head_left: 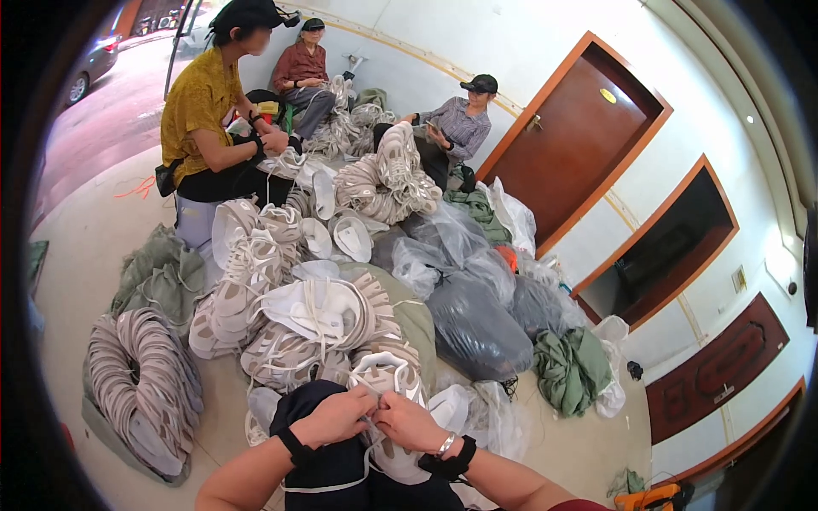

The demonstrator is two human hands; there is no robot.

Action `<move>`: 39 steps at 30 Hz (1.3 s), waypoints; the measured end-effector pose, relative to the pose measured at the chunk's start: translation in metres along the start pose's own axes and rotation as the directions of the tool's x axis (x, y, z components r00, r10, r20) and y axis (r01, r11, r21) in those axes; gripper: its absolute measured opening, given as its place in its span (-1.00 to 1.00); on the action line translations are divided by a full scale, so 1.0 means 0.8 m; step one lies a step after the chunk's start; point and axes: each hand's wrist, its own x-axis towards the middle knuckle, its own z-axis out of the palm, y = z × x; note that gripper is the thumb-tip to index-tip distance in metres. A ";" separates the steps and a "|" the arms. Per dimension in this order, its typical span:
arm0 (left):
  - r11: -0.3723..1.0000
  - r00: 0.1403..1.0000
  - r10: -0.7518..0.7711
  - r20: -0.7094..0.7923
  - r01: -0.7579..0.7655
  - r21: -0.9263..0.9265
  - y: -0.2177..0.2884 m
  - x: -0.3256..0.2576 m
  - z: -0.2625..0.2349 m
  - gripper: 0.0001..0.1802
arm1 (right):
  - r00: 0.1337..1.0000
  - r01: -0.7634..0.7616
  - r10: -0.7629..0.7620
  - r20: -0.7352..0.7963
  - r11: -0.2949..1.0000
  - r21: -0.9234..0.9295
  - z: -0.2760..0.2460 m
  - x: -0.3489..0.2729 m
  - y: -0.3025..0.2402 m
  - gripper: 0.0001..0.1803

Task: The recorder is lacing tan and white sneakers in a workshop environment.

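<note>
White shoe upper (385, 375): lay directly beyond the fingertips, long axis running away from the person. Left hand (334, 417) and right hand (407, 423) met over its near edge, equally close, fingers pinching its lace. Grey upper stack (141, 383) well left.

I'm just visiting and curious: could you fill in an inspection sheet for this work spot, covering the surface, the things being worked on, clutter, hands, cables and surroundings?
Surface: pale floor, mostly covered.
Job's things: white and beige shoe upper with a white lace, held over a dark lap.
Clutter: heaped shoe uppers, a curved stack of beige pieces, grey plastic bags, green cloth.
Hands: left hand and right hand both grip the upper.
Cables: nothing seen.
Surroundings: three other people sit at the far side; brown door; white wall.
</note>
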 end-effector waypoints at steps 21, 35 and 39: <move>0.988 0.995 0.028 -0.100 -0.013 0.156 0.014 -0.003 0.015 -0.71 | 0.895 0.290 -0.363 -0.260 0.915 -0.281 0.010 -0.033 0.044 -0.86; 0.895 0.834 -0.426 -0.351 0.446 -0.029 0.103 -0.023 0.055 -0.76 | 0.958 0.204 0.279 -0.065 -0.507 0.838 -0.056 -0.063 0.088 -0.79; 0.880 0.808 -0.388 -0.443 0.468 0.082 0.104 -0.005 0.070 -0.76 | 0.922 0.332 0.355 -0.156 -0.516 0.789 -0.075 -0.071 0.107 -0.82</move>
